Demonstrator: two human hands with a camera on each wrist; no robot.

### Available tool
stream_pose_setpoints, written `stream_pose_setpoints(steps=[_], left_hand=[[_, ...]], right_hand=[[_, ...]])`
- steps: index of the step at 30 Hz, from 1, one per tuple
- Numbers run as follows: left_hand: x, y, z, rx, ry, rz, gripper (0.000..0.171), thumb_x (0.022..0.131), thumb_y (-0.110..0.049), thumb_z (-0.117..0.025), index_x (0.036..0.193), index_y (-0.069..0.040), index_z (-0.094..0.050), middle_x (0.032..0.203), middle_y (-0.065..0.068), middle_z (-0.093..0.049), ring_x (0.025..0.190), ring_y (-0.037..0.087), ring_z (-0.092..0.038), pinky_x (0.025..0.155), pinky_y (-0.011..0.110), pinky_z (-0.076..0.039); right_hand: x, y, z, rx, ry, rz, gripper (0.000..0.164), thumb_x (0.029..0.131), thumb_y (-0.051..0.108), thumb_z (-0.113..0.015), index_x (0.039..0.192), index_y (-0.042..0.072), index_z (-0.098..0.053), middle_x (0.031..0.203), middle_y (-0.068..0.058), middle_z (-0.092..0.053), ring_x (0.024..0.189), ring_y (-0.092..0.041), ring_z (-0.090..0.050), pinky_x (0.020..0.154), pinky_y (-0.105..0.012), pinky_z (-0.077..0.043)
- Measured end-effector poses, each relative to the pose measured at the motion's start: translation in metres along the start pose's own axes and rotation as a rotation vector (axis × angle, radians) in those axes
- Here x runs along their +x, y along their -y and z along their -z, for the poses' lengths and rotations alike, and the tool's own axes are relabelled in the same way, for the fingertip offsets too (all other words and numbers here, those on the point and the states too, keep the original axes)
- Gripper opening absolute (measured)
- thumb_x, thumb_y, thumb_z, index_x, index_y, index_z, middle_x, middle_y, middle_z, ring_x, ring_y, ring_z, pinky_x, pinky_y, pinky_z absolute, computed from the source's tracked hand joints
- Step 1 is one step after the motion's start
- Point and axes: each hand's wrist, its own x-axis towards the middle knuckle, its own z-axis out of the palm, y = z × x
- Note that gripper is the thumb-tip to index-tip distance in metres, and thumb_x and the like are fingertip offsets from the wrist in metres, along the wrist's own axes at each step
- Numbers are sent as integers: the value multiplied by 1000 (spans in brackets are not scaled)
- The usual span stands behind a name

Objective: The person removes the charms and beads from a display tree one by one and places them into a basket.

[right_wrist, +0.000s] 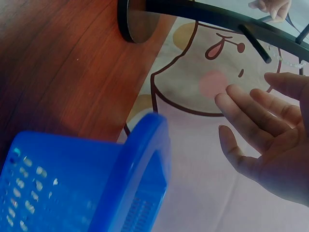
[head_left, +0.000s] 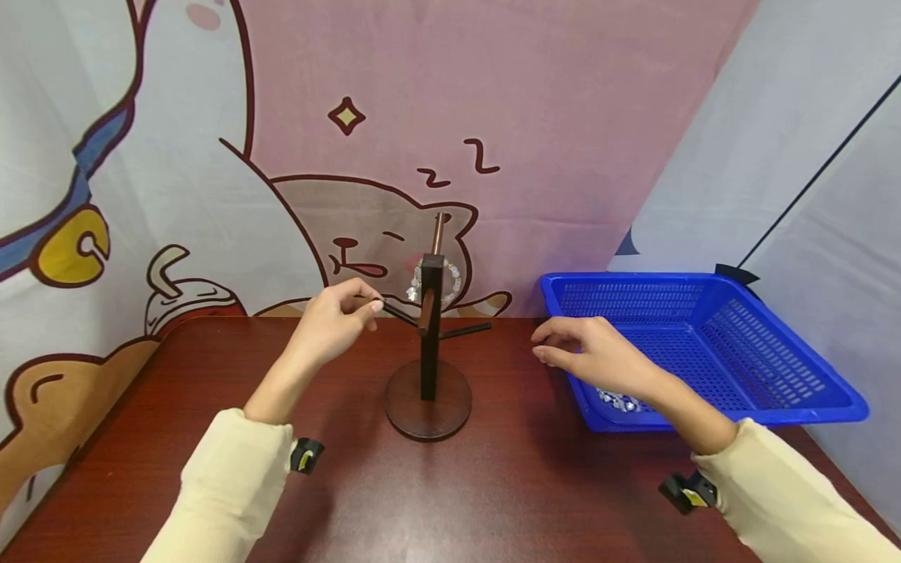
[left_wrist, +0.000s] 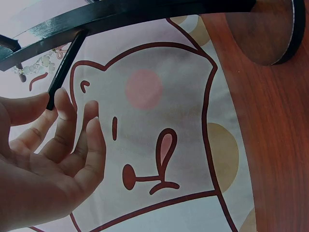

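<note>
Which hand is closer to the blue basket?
Right. The right hand is by the left edge of the basket; the left hand is farther away, beyond the stand, pinching a peg.

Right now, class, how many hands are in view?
2: the left hand pinches a black peg of the stand; the right hand is near the blue basket.

Stand [head_left: 429,367]: near-black post [head_left: 428,344], dark brown base [head_left: 404,410]. Bracelet [head_left: 456,280]: clear-white beads, hint of yellow. Basket [head_left: 774,418]: solid blue, perforated in a lattice of slots. Table [head_left: 493,508]: reddish brown, faint wood grain. Sleeves [head_left: 225,477]: plain cream. Wrist devices [head_left: 303,456]: black, yellow patch. Backdrop [head_left: 577,117]: pink and pale grey, printed with maroon-outlined cartoon animals [head_left: 303,215], yellow bell [head_left: 59,250], blue ribbon [head_left: 102,141], yellow star [head_left: 346,116].
</note>
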Motion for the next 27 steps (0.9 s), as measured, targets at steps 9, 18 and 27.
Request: stream_pose_setpoints(steps=[9, 18, 27], left_hand=[[0, 1, 0, -6, 2, 1, 9, 90, -14, -57, 94, -7, -62, 65, 2, -61, 63, 20, -51, 60, 31, -37], [-1, 1, 0, 2, -1, 0, 9, 90, -14, -57, 94, -8, -62, 65, 2, -61, 63, 19, -51, 60, 31, -37], [0, 1, -1, -1, 0, -1, 10, 90, -14, -57, 94, -8, -62, 65, 2, -61, 63, 19, -51, 60, 31, -38]], right_hand=[[16, 7, -11, 46, 1, 38, 12, 86, 15, -63, 95, 6, -64, 77, 4, -65, 69, -10, -60, 62, -29, -47], [31, 16, -19, 38, -5, 69, 14, 85, 13, -64, 97, 5, -63, 76, 3, -65, 67, -9, -60, 61, -27, -48], [42, 22, -28, 55, -27, 118, 16, 86, 12, -63, 98, 2, -62, 70, 4, -63, 61, -10, -59, 56, -27, -46]])
